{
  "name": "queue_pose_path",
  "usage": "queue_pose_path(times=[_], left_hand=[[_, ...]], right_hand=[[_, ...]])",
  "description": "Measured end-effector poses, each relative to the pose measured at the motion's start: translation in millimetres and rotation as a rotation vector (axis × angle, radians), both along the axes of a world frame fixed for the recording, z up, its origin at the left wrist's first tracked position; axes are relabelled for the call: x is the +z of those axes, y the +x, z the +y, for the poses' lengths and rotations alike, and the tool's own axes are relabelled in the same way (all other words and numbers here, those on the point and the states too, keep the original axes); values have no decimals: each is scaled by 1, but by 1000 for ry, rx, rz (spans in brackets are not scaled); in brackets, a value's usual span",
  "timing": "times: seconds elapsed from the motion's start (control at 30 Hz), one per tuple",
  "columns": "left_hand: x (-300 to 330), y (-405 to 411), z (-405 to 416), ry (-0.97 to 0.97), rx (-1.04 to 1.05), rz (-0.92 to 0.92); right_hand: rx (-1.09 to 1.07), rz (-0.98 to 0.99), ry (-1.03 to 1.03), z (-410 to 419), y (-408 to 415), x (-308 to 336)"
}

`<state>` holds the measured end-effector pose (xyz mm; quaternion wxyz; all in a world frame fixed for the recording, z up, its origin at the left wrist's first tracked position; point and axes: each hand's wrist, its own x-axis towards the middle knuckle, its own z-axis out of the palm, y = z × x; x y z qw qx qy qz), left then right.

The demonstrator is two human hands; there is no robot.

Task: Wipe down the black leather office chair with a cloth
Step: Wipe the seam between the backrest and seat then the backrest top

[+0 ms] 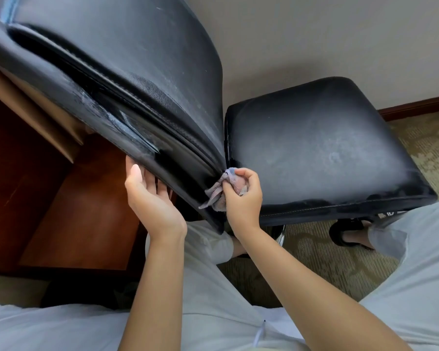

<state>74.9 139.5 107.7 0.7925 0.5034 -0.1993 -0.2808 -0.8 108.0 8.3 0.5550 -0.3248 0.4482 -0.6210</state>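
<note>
The black leather office chair fills the upper half of the head view: its backrest [127,72] leans across the left, and its dusty seat [322,150] lies at the right. My right hand [243,196] grips a bunched grey-pink cloth [222,191] and presses it against the lower edge of the backrest, close to the gap where it meets the seat. My left hand [150,196] touches the backrest's outer rim with straight fingers, thumb up along the edge, steadying it.
A dark wooden desk [69,198] stands at the left, right behind the backrest. Patterned carpet [340,259] lies under the chair, with the chrome chair post [280,236] and my sandalled foot [350,234] below the seat. A beige wall with a wooden skirting [416,106] is beyond.
</note>
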Motion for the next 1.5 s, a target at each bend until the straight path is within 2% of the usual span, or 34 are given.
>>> queue_pose_path(times=[0.17,0.27,0.4,0.47,0.63,0.73,0.83,1.03,1.17,1.3,1.4,1.5], left_hand=[[7,-3,3,21,-15,-28],[10,-5,4,34,-16,-39],[13,-4,6,37,-47,-20],[17,-3,6,25,-66,0],[29,6,4,-49,-143,35],[34,4,13,-105,-221,-56],[38,5,16,-126,-240,-22],[43,12,12,-142,-233,-37],[41,12,10,-175,-276,-157],[40,16,9,-186,-277,-198],[39,19,11,-156,-282,-165],[42,24,16,-118,-302,-133]], right_hand=[[-90,314,-378,-8,1,33],[-159,489,-497,-13,4,26],[-123,505,-394,-5,4,2],[-142,494,-412,-2,4,6],[-103,464,-748,-3,24,62],[-180,486,-885,-7,37,86],[-246,553,-1012,-12,46,107],[-221,761,-1081,-22,56,127],[-221,796,-1078,-18,53,92],[-181,877,-1059,-14,45,57],[-136,804,-986,-9,43,58],[-74,638,-890,-7,42,93]])
